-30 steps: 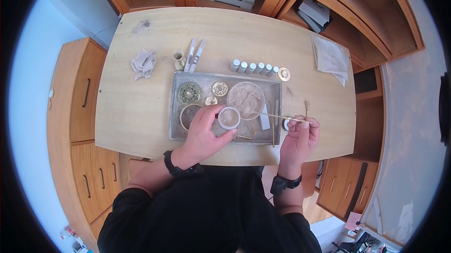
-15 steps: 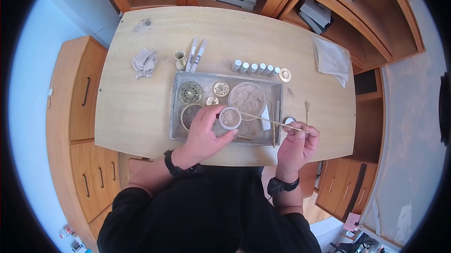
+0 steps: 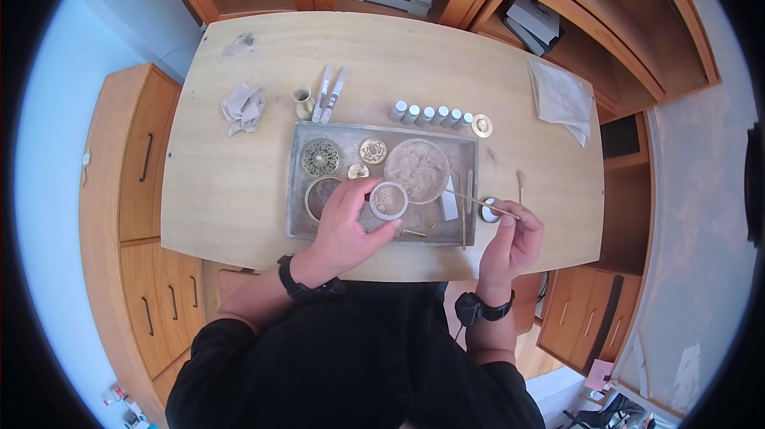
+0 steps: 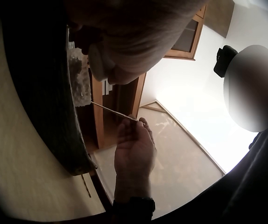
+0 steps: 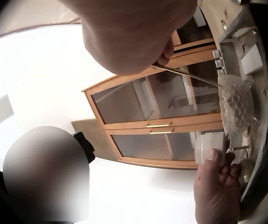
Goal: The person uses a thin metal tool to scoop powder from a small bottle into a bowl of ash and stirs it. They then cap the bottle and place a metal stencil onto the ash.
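Observation:
My left hand (image 3: 347, 226) grips a small round jar (image 3: 389, 201) of pale powder over the tray's near side, fingers and thumb around its wall. In my right hand (image 3: 514, 242), right of the tray, the fingertips and thumb pinch a thin brass stick (image 3: 482, 204). Its far end is at the right edge of a textured glass bowl (image 5: 236, 105) filled with greyish-brown powder (image 3: 417, 170). The right wrist view also shows the jar (image 5: 210, 147) tilted close beside that bowl.
A grey tray (image 3: 300, 226) carries an openwork brass lid (image 3: 320, 157), a brass-rimmed round vessel (image 3: 312, 204), a lotus-patterned disc (image 3: 373, 151) and a white block (image 3: 449, 204). Behind it stand several small capped vials (image 3: 428, 116) and a brass vase (image 3: 303, 102). A small brush (image 3: 521, 182) lies right.
The stick's tip went from over the bowl to the jar's right rim, then back right to the bowl's edge. My left hand and the jar stay nearly in place.

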`<state>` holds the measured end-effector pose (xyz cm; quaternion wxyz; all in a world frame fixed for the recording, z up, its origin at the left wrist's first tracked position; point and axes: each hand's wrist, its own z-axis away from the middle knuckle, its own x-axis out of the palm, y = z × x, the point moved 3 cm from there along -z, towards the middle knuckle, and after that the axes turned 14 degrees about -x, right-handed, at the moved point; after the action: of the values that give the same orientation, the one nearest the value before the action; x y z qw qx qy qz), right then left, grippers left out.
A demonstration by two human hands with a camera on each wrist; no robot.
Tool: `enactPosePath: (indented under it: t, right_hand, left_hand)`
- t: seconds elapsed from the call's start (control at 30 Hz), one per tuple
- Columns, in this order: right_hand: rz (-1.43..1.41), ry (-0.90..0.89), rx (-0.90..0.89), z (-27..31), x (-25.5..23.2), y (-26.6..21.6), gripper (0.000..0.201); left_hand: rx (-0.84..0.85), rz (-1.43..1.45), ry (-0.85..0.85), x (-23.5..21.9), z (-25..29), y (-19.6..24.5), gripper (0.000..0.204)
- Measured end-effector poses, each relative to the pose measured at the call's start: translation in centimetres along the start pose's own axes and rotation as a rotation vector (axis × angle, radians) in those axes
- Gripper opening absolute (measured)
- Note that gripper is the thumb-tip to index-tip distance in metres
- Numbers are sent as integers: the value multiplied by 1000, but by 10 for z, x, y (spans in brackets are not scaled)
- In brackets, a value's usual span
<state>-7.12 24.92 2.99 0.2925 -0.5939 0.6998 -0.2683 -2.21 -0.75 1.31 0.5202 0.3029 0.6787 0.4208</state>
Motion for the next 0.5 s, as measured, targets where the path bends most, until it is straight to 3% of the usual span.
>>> enactPosePath:
  t: [0.1, 0.5]
  right_hand:
    - [-45, -58, -25, 1, 4, 1, 17]
    - [-131, 101, 181, 5, 14, 9, 13]
  left_hand:
    - [-1, -1, 3, 0, 0, 0, 57]
    - [28, -15, 10, -2, 0, 0, 60]
